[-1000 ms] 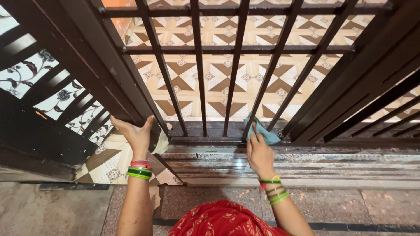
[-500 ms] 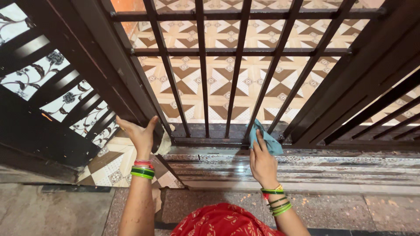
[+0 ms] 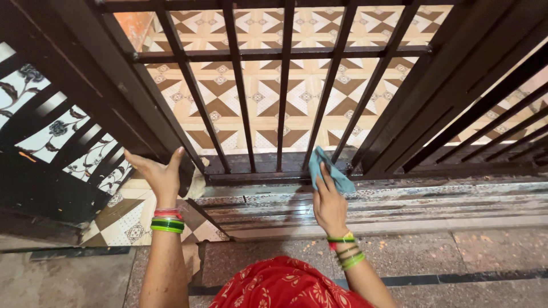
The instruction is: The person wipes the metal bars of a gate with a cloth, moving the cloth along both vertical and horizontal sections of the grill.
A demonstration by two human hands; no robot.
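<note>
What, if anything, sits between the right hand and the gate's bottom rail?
Only the blue cloth. The right hand presses it against the bottom rail, beside the foot of a vertical bar. Nothing else visible lies between them. The left hand grips the gate's edge frame bare, with nothing under the palm.

A: What's worn on the left hand (image 3: 157, 177)?
B: Red & green bangles at the wrist — bare arm, no sleeve.
A: Right hand (image 3: 328, 208)?
B: Green bangles, some thin dark ones, yellow-red bit — plus red printed cloth at the lap.
</note>
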